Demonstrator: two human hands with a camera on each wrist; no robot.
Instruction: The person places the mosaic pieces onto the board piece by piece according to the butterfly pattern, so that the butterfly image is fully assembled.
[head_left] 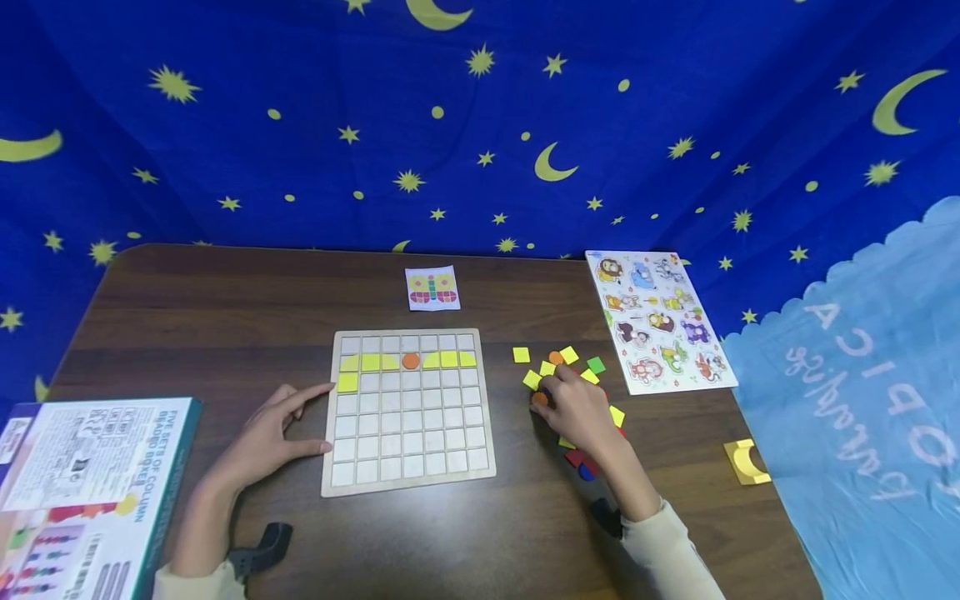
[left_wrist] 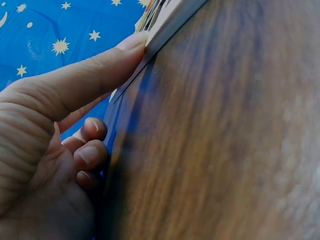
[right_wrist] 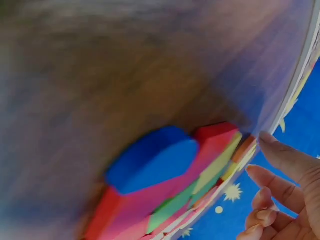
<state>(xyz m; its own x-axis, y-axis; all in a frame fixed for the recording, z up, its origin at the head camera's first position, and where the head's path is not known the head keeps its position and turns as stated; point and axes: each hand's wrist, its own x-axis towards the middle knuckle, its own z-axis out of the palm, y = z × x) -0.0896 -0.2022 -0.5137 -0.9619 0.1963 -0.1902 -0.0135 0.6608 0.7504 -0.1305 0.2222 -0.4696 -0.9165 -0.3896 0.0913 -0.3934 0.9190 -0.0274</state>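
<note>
A wooden grid board (head_left: pixel 412 423) lies on the table, with several yellow pieces (head_left: pixel 371 362) and an orange disc (head_left: pixel 411 361) in its second row and a yellow square (head_left: pixel 347 382) below. My left hand (head_left: pixel 258 437) touches the board's left edge with index finger and thumb spread apart; its other fingers are curled in. My right hand (head_left: pixel 583 412) is over the loose coloured pieces, fingertips close by an orange disc (head_left: pixel 539 399). In the right wrist view, thumb and index finger stand apart near the pieces, among them a blue one (right_wrist: pixel 152 159).
A small butterfly pattern card (head_left: pixel 432 289) lies behind the board. An animal puzzle board (head_left: pixel 660 321) is at the back right, and a yellow piece with a curved cutout (head_left: pixel 742 462) near the right edge. A printed box (head_left: pixel 90 492) stands at the left.
</note>
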